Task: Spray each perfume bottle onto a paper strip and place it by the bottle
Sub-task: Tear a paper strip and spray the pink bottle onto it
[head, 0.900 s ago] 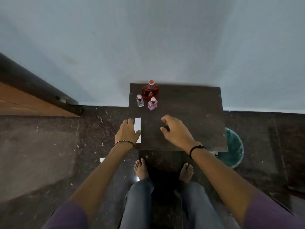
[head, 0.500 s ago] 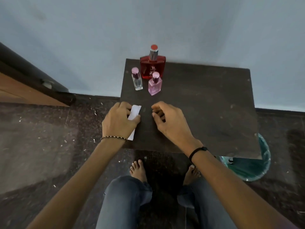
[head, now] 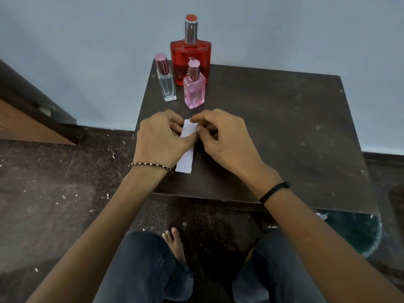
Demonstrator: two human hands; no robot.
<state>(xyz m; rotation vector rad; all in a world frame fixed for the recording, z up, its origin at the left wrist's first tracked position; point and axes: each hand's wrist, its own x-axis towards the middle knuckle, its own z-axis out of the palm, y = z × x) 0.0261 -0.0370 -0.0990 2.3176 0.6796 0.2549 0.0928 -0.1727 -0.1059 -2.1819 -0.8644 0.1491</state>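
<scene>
left hand (head: 159,141) and right hand (head: 225,136) both pinch the far end of the paper strip (head: 185,159), held low over the table (head: 284,127) just before the capped clear bottle (head: 166,84), pink bottle (head: 194,90) and red bottle (head: 190,60); likely separating 1 strip ready for spraying.

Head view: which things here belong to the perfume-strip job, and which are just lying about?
Job: red bottle, clear bottle, pink bottle, white paper strip pinched by left hand and right hand, dark table.
Lying about: green bin beside the table, paper scraps on the floor.
</scene>
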